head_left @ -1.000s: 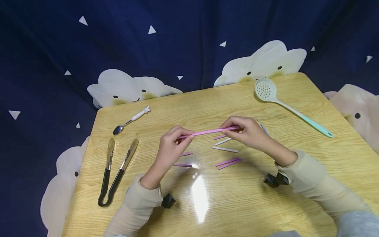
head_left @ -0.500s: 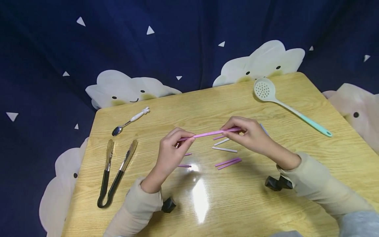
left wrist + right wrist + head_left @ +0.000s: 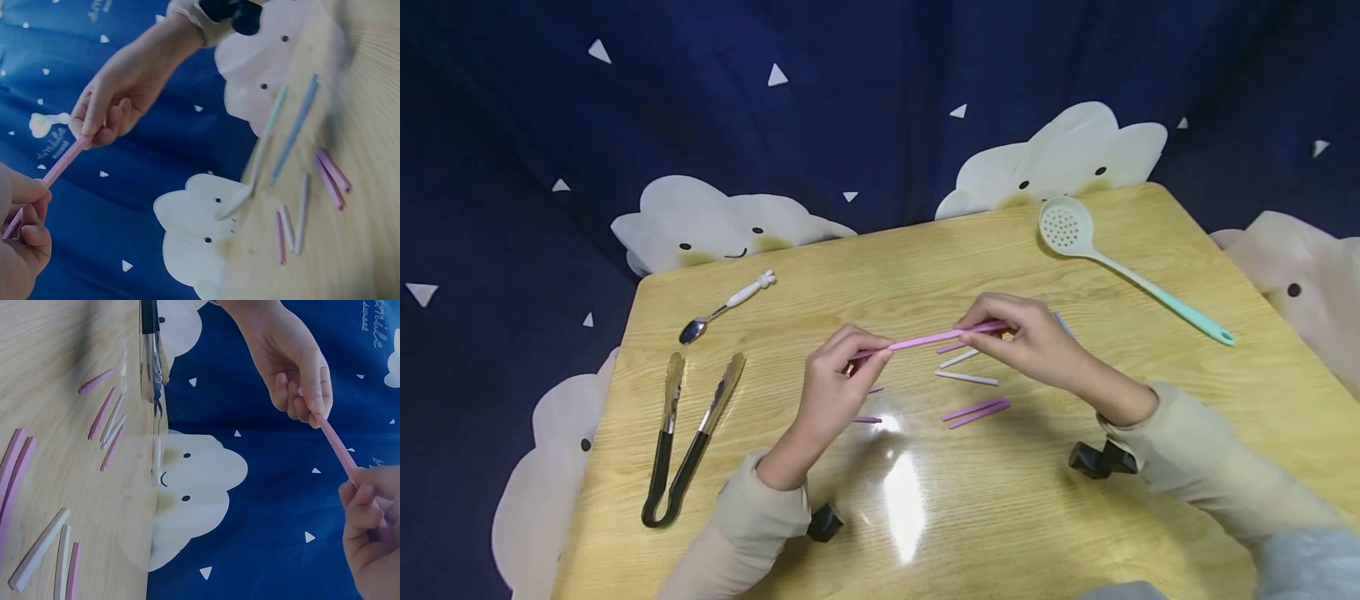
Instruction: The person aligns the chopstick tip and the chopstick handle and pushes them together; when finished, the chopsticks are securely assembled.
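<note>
A long thin pink stick point(image 3: 923, 340) is held above the table between both hands, tilted slightly up to the right in the head view. My left hand point(image 3: 837, 379) pinches its left part between thumb and fingers. Its right part is pinched by my right hand point(image 3: 1028, 340) in the same manner. Both ends are partly covered by the fingers. In the right wrist view the pink stick point(image 3: 338, 447) runs straight from one hand to the other. Below the right hand lie two white sticks point(image 3: 967, 378) and a pair of shorter pink sticks point(image 3: 976, 413).
Black-handled tongs point(image 3: 683, 454) lie spread at the left, with a white-handled spoon point(image 3: 726, 308) behind them. A slotted skimmer point(image 3: 1135, 271) lies at the back right. A blue stick point(image 3: 294, 128) and several small sticks point(image 3: 102, 414) lie on the wooden table point(image 3: 1000, 533).
Both hands keep their pinch on the pink stick and barely move. The head view shifts slightly, so the table's things appear a little further left.
</note>
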Demonstrator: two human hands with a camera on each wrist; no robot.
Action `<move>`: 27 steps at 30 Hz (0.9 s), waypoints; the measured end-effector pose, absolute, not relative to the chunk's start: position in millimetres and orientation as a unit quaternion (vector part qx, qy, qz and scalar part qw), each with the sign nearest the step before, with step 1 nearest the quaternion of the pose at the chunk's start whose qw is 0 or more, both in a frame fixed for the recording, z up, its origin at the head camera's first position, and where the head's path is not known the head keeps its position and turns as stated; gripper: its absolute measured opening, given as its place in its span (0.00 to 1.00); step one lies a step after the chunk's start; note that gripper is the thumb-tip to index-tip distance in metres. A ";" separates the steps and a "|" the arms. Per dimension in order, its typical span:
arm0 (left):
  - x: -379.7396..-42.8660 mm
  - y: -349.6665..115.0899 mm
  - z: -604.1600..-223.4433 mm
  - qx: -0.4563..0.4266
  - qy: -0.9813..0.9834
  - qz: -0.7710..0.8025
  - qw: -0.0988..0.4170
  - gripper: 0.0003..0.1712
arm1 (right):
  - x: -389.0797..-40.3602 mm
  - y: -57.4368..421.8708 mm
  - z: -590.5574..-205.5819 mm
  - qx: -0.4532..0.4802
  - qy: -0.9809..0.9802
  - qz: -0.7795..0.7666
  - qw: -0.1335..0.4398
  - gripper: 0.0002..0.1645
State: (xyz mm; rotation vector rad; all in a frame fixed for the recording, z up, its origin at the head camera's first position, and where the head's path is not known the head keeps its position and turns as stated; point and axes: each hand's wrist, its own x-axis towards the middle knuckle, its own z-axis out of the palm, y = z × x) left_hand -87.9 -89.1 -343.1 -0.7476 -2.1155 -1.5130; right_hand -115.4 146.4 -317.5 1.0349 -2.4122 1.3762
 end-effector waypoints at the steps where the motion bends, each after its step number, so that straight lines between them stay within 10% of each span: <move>1: -88.5 -90.0 -343.6 -0.270 -0.766 -0.542 0.216 0.04 | -115.9 146.3 -318.0 0.346 -0.812 0.461 0.085 0.10; 27: -109.4 -102.6 -342.4 -0.270 -0.828 -0.456 0.184 0.13 | -138.3 163.6 -312.4 0.409 -0.848 0.253 0.225 0.08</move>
